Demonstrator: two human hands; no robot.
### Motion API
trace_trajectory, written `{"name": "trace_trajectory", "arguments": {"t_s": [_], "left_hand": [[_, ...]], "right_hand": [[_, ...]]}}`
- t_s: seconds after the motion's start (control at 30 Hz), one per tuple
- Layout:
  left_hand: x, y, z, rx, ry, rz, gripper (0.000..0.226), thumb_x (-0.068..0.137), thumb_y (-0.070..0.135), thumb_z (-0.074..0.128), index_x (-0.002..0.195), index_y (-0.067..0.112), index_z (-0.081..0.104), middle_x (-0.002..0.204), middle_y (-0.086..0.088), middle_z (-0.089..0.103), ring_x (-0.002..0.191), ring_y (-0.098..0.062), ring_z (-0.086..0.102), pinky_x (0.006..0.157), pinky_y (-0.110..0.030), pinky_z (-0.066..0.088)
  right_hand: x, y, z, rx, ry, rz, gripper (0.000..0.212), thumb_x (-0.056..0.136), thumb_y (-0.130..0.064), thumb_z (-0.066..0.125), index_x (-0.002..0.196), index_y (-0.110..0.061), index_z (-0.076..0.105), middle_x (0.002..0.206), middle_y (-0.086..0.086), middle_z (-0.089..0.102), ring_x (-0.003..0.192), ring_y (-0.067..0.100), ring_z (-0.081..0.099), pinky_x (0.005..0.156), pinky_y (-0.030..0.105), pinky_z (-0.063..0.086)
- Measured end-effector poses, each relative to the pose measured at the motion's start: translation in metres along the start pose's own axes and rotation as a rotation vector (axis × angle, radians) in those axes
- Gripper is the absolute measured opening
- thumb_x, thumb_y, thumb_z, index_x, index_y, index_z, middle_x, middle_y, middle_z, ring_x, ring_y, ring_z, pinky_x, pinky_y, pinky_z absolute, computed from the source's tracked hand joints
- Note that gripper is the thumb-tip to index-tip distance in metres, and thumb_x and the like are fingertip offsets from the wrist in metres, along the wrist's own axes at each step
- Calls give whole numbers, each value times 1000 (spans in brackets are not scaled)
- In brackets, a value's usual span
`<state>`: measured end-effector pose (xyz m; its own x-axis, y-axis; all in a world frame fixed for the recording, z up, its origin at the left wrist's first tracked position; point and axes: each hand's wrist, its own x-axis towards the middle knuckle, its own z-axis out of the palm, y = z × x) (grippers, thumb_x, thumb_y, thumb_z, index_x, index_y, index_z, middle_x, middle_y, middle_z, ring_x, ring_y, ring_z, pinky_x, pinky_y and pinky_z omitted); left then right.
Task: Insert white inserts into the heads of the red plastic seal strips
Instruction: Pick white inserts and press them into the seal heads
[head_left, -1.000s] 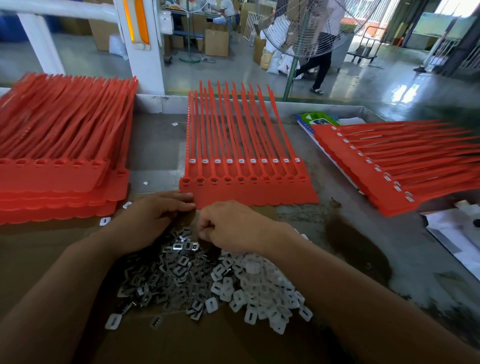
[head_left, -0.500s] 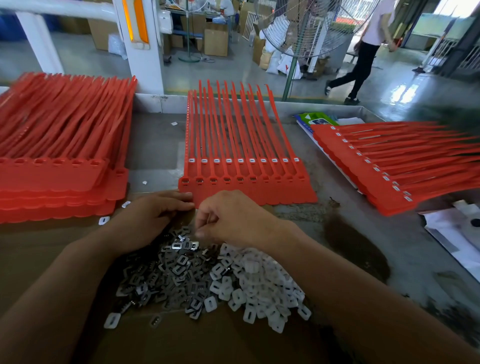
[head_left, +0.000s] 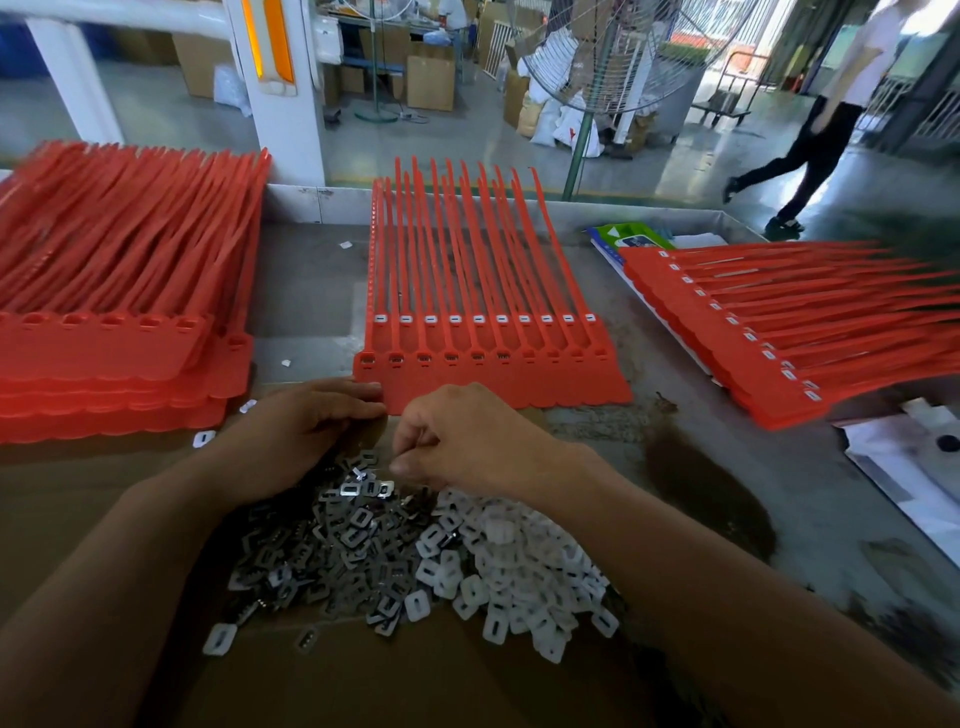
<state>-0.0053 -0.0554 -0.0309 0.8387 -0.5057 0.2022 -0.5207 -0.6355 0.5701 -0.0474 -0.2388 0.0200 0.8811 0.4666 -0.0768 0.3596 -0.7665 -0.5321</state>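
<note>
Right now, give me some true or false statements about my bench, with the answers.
1. The white inserts lie right of the grey metal pieces. True.
2. The left stack has white pieces in its heads. False: the heads that show look empty.
3. One row of heads on the middle sheet is already filled with white. True.
4. The left hand grips a strip's tail. False: its fingers lie at the middle sheet's near edge.

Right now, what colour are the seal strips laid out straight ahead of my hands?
The seal strips are red; the head view shows them best.
</note>
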Motion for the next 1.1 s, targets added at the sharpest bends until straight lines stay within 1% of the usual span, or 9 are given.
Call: {"name": "trace_trajectory", "arguments": {"t_s": [0.07, 0.17, 0.3, 0.5, 0.63, 0.8, 0.9, 0.97, 1.1], "left_hand": [[0, 0, 0, 1, 1, 0, 36, 85, -4, 54, 114, 15, 63, 123, 16, 46, 122, -2, 39, 102, -17, 24], [1, -2, 1, 6, 4, -14, 39, 85, -6, 52, 114, 17, 63, 123, 19, 45, 123, 0, 36, 102, -14, 21], [1, -3, 1, 3, -3, -23, 43, 84, -8, 50, 114, 20, 63, 124, 21, 44, 124, 2, 34, 102, -12, 19], [2, -4, 1, 4, -5, -19, 44, 83, -9, 50, 115, 20, 62, 123, 22, 44, 123, 3, 34, 94, 1, 15], [2, -3, 0, 6, 0, -15, 41, 84, -7, 50, 114, 19, 63, 123, 22, 43, 122, 4, 34, 90, 7, 14], [2, -2, -1, 18, -10, -18, 44, 84, -8, 49, 116, 20, 62, 123, 23, 42, 123, 5, 32, 98, -3, 15], [2, -3, -1, 29, -11, -17, 45, 83, -8, 50, 116, 21, 62, 123, 23, 42, 124, 4, 32, 102, -12, 17], [1, -3, -1, 31, -8, -15, 45, 84, -8, 51, 116, 21, 62, 123, 24, 42, 123, 5, 32, 102, -10, 16], [1, -3, -1, 32, -5, -8, 45, 85, -8, 49, 116, 22, 62, 123, 24, 43, 122, 5, 32, 92, 6, 11]], "right_hand": [[0, 1, 1, 25, -11, 16, 12, 82, -22, 67, 88, -11, 68, 68, -15, 54, 62, 1, 53, 62, 17, 43], [0, 2, 3, 3, -17, 13, 13, 82, -25, 66, 88, -13, 65, 73, -12, 51, 74, 7, 54, 64, 22, 42], [-2, 1, 0, 37, -30, 4, 15, 84, -25, 65, 88, -11, 67, 68, -13, 53, 65, 3, 53, 62, 16, 43], [-4, 1, 2, 46, -11, -46, 12, 83, -20, 66, 89, -10, 69, 81, -4, 65, 68, 3, 54, 72, 25, 49], [-2, 2, 3, 16, -43, -22, 13, 80, -27, 69, 83, -14, 70, 72, -2, 69, 62, 8, 62, 67, 26, 52], [-1, 4, 3, 21, -34, -43, 17, 80, -30, 69, 82, -14, 72, 74, -10, 63, 62, 2, 54, 61, 20, 43], [0, 5, -1, 73, 16, -36, 16, 80, -30, 69, 78, -14, 70, 64, -14, 58, 57, -3, 52, 56, 13, 42], [0, 9, -5, 133, 70, -25, 14, 79, -28, 70, 75, -15, 68, 56, -15, 55, 50, -5, 52, 54, 12, 44], [0, 23, -17, 219, 196, 5, 12, 81, -26, 68, 80, -13, 70, 52, -18, 54, 46, -11, 52, 49, 4, 40]]}}
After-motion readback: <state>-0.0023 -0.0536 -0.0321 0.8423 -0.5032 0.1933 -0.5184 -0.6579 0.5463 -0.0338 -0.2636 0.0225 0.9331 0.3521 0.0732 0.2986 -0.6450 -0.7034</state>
